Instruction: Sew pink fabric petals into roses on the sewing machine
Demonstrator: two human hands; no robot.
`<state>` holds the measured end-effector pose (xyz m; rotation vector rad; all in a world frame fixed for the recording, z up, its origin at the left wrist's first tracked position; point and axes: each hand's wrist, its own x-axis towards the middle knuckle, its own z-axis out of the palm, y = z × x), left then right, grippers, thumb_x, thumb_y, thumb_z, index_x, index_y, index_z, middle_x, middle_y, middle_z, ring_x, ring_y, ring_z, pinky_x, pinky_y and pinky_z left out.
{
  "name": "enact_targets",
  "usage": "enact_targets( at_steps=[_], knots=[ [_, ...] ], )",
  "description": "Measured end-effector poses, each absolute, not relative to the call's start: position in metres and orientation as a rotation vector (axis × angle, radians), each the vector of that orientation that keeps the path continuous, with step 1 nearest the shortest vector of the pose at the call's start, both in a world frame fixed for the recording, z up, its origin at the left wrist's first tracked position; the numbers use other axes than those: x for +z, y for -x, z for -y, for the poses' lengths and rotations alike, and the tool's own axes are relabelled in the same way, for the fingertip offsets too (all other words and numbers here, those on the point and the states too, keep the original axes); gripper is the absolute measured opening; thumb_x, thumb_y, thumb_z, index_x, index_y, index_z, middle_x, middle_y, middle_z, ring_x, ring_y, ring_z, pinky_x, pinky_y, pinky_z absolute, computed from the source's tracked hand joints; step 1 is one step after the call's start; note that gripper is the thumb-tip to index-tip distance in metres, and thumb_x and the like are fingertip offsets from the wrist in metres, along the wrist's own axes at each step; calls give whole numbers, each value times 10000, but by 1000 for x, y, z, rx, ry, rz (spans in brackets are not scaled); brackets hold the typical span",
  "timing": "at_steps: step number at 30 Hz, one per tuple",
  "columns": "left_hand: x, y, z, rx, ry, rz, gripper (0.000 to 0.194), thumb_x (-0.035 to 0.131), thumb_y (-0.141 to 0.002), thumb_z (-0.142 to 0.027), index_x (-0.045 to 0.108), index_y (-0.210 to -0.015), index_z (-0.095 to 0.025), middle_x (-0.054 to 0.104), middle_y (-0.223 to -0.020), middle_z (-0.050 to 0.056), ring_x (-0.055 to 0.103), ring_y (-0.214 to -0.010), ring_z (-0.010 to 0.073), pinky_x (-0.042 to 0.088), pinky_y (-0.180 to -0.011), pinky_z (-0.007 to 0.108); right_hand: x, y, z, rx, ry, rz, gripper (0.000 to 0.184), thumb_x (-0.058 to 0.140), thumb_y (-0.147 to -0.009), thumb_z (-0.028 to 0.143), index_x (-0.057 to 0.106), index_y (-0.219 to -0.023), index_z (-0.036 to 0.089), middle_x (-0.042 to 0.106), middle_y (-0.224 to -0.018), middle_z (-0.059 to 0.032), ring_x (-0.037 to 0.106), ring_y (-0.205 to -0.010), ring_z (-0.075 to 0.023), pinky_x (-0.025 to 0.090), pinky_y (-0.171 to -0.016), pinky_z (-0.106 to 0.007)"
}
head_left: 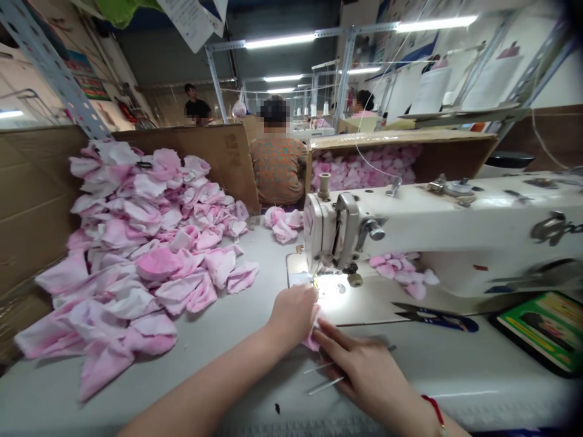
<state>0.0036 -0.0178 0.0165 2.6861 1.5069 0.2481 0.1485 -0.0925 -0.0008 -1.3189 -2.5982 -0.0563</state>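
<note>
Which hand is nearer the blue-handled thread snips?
Right. The right hand is left of the thread snips and closer to the camera; the left hand is farther left, at the pink fabric.

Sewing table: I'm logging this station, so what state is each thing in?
Left hand: closed on pink cloth
Right hand: touching cloth, holding pronged tool
Pronged tool: prongs apart
Sewing machine: needle area lit
Snips: blades apart
Cloth heap: crumpled
Right box: open, holding pink pieces
Ceiling lights: on

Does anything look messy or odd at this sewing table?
Nothing looks broken or spilled. Two untidy bits: the loose heap of pink-and-white cloth pieces sprawls over the pale table, and a small dark scrap lies alone near its front edge, looking like stray debris.
</note>
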Motion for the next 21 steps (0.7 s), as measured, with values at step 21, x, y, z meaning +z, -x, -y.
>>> enact_targets(
  at_steps=[21],
  knots=[
    [42, 123, -2, 619, -2762, -2122, 81, 480, -739, -139, 557, -755, -159, 530, -897, 111, 434, -921, 279, 313, -821, 456, -19, -146, 89, -223, 1341, 2451, 334, 415, -806, 255, 518, -1122, 287, 487, -1209, -26, 611, -632, -138, 457, -422, -233]
  ],
)
